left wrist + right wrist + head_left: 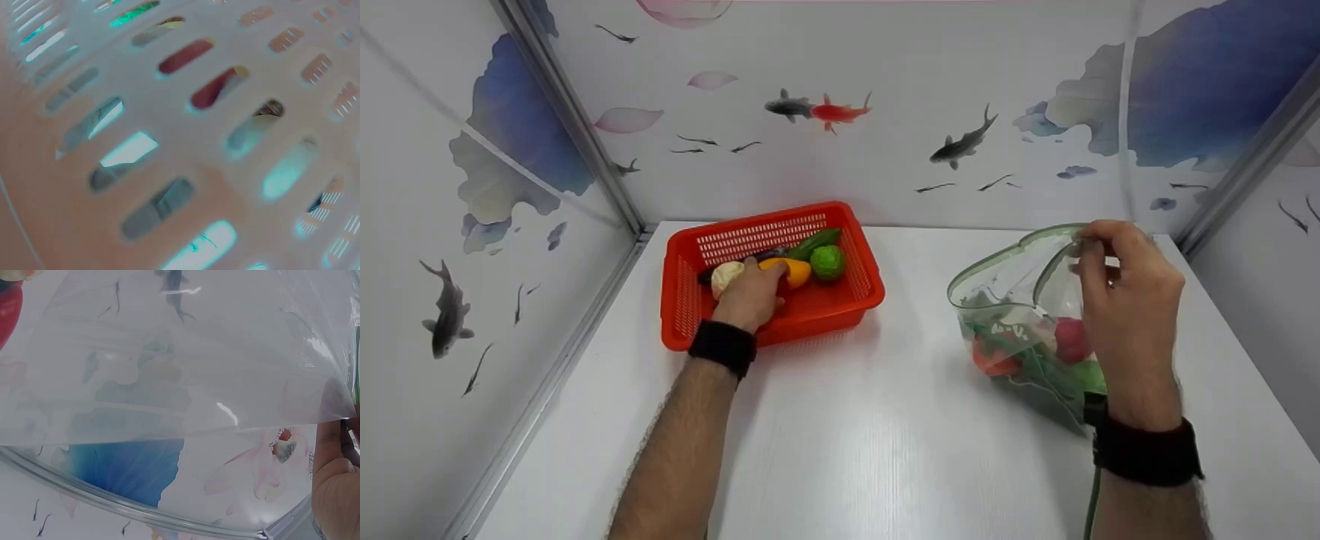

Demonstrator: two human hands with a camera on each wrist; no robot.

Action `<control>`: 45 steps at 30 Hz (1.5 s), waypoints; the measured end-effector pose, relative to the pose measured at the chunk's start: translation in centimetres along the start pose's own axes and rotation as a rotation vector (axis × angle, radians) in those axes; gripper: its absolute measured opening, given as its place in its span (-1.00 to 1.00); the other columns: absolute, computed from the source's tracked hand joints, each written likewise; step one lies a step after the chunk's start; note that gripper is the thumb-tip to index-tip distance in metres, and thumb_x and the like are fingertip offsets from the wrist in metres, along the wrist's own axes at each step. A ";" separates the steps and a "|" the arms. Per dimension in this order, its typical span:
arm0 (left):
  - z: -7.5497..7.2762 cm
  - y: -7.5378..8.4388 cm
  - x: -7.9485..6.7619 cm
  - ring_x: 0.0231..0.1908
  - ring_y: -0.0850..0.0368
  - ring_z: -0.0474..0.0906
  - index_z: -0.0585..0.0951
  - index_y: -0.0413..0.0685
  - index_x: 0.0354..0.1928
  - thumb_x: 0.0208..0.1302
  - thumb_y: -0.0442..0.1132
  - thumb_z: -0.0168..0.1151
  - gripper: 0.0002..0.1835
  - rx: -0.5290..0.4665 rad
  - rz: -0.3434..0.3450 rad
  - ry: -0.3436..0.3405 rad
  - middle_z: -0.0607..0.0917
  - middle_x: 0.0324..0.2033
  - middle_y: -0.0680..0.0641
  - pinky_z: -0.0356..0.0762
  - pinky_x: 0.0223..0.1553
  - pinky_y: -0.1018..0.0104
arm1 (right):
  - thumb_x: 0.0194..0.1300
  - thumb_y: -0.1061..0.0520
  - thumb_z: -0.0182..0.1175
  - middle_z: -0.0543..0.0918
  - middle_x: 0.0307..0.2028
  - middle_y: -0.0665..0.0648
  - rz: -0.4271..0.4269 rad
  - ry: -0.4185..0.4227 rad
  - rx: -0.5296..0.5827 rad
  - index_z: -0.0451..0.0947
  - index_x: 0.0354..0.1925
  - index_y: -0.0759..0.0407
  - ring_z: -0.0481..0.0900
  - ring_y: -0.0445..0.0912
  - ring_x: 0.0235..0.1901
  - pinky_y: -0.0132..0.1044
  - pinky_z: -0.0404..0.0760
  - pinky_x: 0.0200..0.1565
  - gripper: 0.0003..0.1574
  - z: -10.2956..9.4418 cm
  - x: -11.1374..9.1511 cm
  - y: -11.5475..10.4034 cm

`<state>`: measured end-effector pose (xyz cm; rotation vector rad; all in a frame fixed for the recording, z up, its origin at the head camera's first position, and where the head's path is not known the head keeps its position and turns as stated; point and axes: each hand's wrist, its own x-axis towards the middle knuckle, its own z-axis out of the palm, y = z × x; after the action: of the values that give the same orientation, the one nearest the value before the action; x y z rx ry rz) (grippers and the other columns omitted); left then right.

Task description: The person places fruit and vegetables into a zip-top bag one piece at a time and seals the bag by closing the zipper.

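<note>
Bag [1020, 322] first, in the head view: it hangs below and left of the right hand [1136, 300], whose fingers pinch its green rim at the top corner. Its mouth gapes to that hand's left. Through the clear film show a red thing [994, 361], a pink thing [1072, 340] and some greens. White marks [1009, 331] are printed on its front, too blurred to read.

Well left of that, the left hand [750, 294] reaches into a red basket [859, 306] on the bench [847, 435]. Its fingers touch a yellow pepper [796, 274]; whether they grip it I cannot tell. Cauliflower [725, 277] lies just left of the fingers, a cabbage [828, 262] and a cucumber [819, 241] to their right.

Left wrist view: the basket's slotted wall fills it, with no lettering.

Right wrist view: clear film spreads left from the pinching fingers, a slider [281, 526] sits below and left of them on the rim, and something red [10, 312] shows far left.
</note>
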<state>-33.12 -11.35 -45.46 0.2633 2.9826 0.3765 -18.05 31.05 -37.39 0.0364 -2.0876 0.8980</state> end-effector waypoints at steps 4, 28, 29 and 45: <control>-0.1 0.6 0.2 0.13 -0.45 0.83 0.44 0.13 0.78 0.81 -0.11 0.32 -0.36 0.036 -0.017 -0.006 0.39 0.64 -0.56 0.87 0.19 -0.40 | 0.81 0.28 0.16 0.87 -0.03 0.40 -0.003 -0.002 0.003 0.76 0.14 0.41 0.64 -0.69 -0.13 -0.86 0.53 0.07 -0.73 0.0 0.0 0.0; -1.0 6.5 -0.3 0.57 -0.36 0.57 0.54 0.33 0.70 0.68 -0.20 0.42 -0.35 -0.089 0.151 0.124 0.37 0.69 -0.32 0.56 0.67 -0.34 | 0.83 0.26 0.15 0.85 -0.04 0.40 -0.006 -0.005 0.023 0.76 0.15 0.41 0.67 -0.66 -0.12 -0.84 0.56 0.05 -0.71 0.1 0.0 0.2; -1.1 6.8 -0.5 0.58 -0.36 0.56 0.54 0.34 0.70 0.68 -0.20 0.42 -0.35 -0.097 0.158 0.125 0.36 0.71 -0.31 0.57 0.66 -0.34 | 0.83 0.26 0.15 0.85 -0.04 0.40 -0.008 -0.005 0.022 0.76 0.15 0.41 0.66 -0.67 -0.12 -0.84 0.56 0.05 -0.71 0.1 0.0 0.2; -2.1 13.0 -3.1 0.55 -0.29 0.62 0.62 0.24 0.65 0.66 -0.18 0.47 -0.40 -0.131 0.435 0.255 0.47 0.65 -0.28 0.76 0.54 -0.11 | 0.83 0.27 0.15 0.86 -0.01 0.43 -0.027 -0.003 0.017 0.75 0.19 0.41 0.63 -0.72 -0.08 -0.86 0.54 0.05 -0.71 0.3 -0.1 0.1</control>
<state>-28.36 0.00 -39.74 0.9190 3.1072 0.6926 -18.28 30.93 -37.64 0.0745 -2.0778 0.8998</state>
